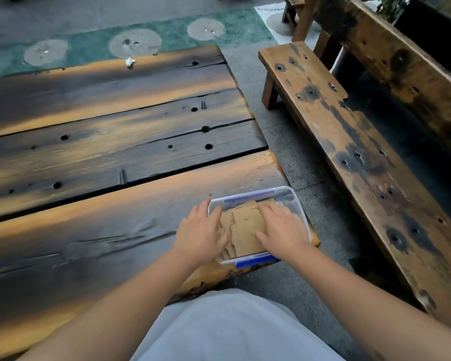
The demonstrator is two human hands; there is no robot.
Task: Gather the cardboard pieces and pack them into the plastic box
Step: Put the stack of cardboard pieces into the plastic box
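A clear plastic box (293, 199) with blue clips sits at the near right corner of the dark wooden table (102, 157). Several brown cardboard pieces (245, 225) lie stacked flat inside it. My left hand (201, 230) rests palm down over the box's left edge and the left side of the stack, fingers spread. My right hand (281, 227) lies flat on the right side of the stack, inside the box. Both palms press on the cardboard; neither hand's fingers curl around anything.
A small crumpled white scrap (129, 61) lies at the table's far edge. A worn wooden bench (349, 142) runs along the right, across a strip of grey floor (305, 168). My white-clad lap (232, 329) is at the bottom.
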